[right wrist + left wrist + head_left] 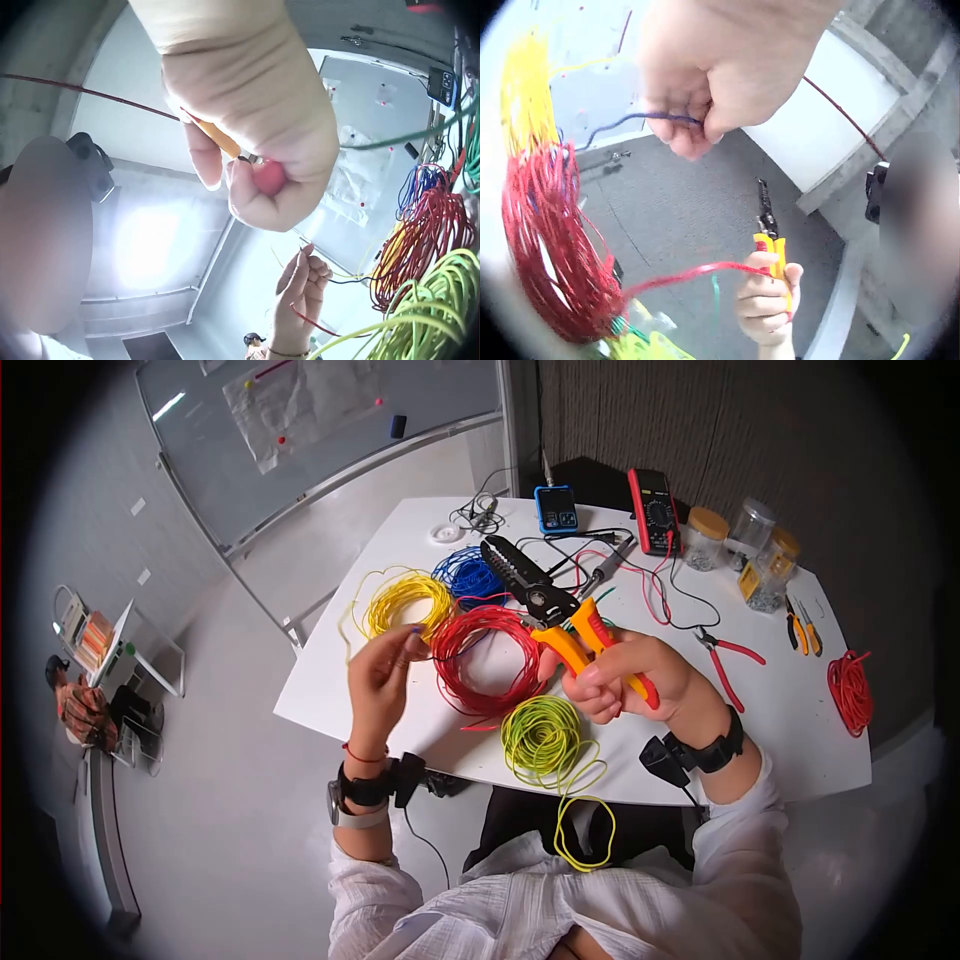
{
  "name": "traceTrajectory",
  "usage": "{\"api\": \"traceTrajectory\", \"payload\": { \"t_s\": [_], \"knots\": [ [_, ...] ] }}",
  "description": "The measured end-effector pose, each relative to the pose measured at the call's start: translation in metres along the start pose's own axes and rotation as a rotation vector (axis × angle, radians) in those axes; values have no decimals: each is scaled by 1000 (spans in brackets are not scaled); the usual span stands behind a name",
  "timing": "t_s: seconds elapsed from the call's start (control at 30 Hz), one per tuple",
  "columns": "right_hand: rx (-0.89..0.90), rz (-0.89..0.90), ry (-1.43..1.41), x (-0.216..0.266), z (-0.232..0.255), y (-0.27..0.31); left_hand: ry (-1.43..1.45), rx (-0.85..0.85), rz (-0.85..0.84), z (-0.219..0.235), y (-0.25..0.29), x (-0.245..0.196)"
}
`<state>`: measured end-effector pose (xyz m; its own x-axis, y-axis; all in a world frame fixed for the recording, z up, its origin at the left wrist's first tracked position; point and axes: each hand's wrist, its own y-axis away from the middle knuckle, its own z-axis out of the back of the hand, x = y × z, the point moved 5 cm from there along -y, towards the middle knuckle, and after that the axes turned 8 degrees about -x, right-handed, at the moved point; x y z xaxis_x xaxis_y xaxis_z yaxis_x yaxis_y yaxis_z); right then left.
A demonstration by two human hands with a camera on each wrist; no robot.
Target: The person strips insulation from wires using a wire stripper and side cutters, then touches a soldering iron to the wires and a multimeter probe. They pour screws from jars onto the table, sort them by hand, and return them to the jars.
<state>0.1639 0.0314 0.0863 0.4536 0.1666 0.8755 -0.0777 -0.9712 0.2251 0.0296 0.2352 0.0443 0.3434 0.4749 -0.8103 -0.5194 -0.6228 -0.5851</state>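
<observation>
My right hand (640,672) grips the yellow-and-red handles of a wire stripper (540,600), whose black head points up and away over the table. A thin dark blue wire (634,116) is pinched between the thumb and fingers of my left hand (376,682), and it runs back toward the coils. Just beyond the hands lies a red wire coil (447,678). Behind that are a yellow coil (385,605) and a blue coil (465,575). Nearer me, a yellow-green coil (540,735) trails a loop over the table's front edge.
On the white table (400,745) stand a red multimeter (655,510), a small blue meter (556,510) with leads, and several clear jars (706,538). At the right lie red-handled pliers (735,665), yellow-handled tools (803,628) and another red coil (849,695). A person (85,705) sits far left.
</observation>
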Motion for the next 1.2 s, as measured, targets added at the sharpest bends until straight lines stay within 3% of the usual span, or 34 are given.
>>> {"api": "traceTrajectory", "payload": {
  "t_s": [0.07, 0.1, 0.23, 0.43, 0.53, 0.6, 0.63, 0.67, 0.73, 0.77, 0.83, 0.87, 0.93, 0.97, 1.1, 1.13, 1.2],
  "knots": [
    [46, -31, -46, 0, -1, 0, -348, -112, -252, 17, -10, 2],
    [74, -40, -80, 0, -3, 0, -511, -149, -297, 23, -15, 1],
    [105, -32, -116, -1, 1, 0, -525, -93, -243, 27, -8, 3],
    [72, -5, -138, 3, -5, 7, -565, -8, -246, 8, 18, -31],
    [43, 79, 85, 3, -11, 14, -437, -46, -120, 18, 40, -31],
    [66, 112, 204, -1, -19, 15, 352, -96, 387, 20, 62, -19],
    [24, 260, 614, 3, -29, 16, 619, -53, 466, 17, 70, -20],
    [-10, 411, 1021, 5, -42, 17, 616, -81, 473, 20, 76, -23],
    [-57, 522, 1214, -4, -60, 15, 1019, -104, 810, 17, 99, -22],
    [-83, 582, 1349, -8, -68, 15, 1095, -160, 895, 20, 110, -15],
    [-134, 779, 1573, -13, -90, 17, 1096, -288, 984, 31, 131, -4],
    [-99, 775, 1565, -18, -95, 13, 1089, -351, 1020, 35, 142, -3],
    [-36, 935, 1838, -26, -109, 8, 1211, -266, 991, 38, 160, 4],
    [-3, 1001, 1845, -33, -111, 4, 1344, -196, 1014, 37, 170, 6],
    [79, 1131, 1936, -43, -126, -6, 1237, -267, 1120, 34, 195, -2],
    [92, 1131, 1935, -45, -128, -7, 1241, -277, 1117, 37, 196, -9],
    [67, 1144, 1960, -48, -130, -9, 1320, -147, 935, 40, 190, -29]
  ]
}}
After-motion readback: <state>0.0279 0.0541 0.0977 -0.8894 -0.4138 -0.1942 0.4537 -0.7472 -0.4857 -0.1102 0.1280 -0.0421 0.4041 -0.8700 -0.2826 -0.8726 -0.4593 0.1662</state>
